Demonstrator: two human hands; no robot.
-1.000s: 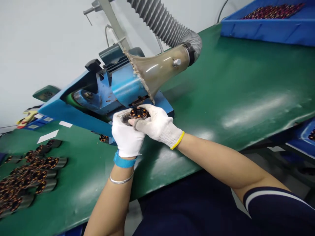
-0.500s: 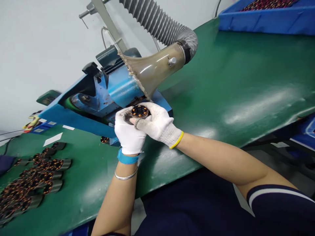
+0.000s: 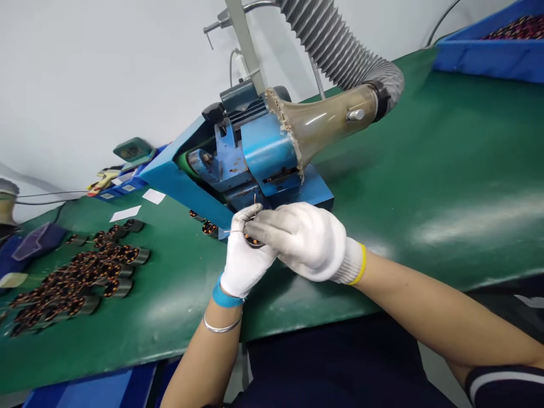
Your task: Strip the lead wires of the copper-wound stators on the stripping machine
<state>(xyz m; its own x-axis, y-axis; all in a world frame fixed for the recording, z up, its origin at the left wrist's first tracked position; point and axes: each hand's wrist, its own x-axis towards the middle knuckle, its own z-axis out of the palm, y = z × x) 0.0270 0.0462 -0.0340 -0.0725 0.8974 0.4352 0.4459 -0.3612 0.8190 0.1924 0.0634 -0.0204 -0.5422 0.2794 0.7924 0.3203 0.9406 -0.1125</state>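
Note:
My left hand (image 3: 246, 263), in a white glove, is closed around a small motor stator (image 3: 254, 242) with copper windings. Thin wire ends (image 3: 255, 199) stick out by the thumb and fingertips. Over the top of the stator lies my gloved right hand (image 3: 312, 241), its fingers pressed together and touching it; they cover most of the part, and whether they also pinch a wire is hidden. Both hands are just in front of the blue belt machine (image 3: 267, 144), below its tan suction hood (image 3: 327, 122).
Many wound stators (image 3: 80, 277) lie in a group at the left of the green table (image 3: 446, 170). Two more stators (image 3: 209, 228) sit beside the machine's base. A grey hose (image 3: 340, 45) rises from the hood. At the back right stands a blue bin (image 3: 484, 59).
The view has shifted, so the machine appears farther right. My right hand has turned and moved its fingers over the stator's top, which showed openly before. My left hand still holds the stator.

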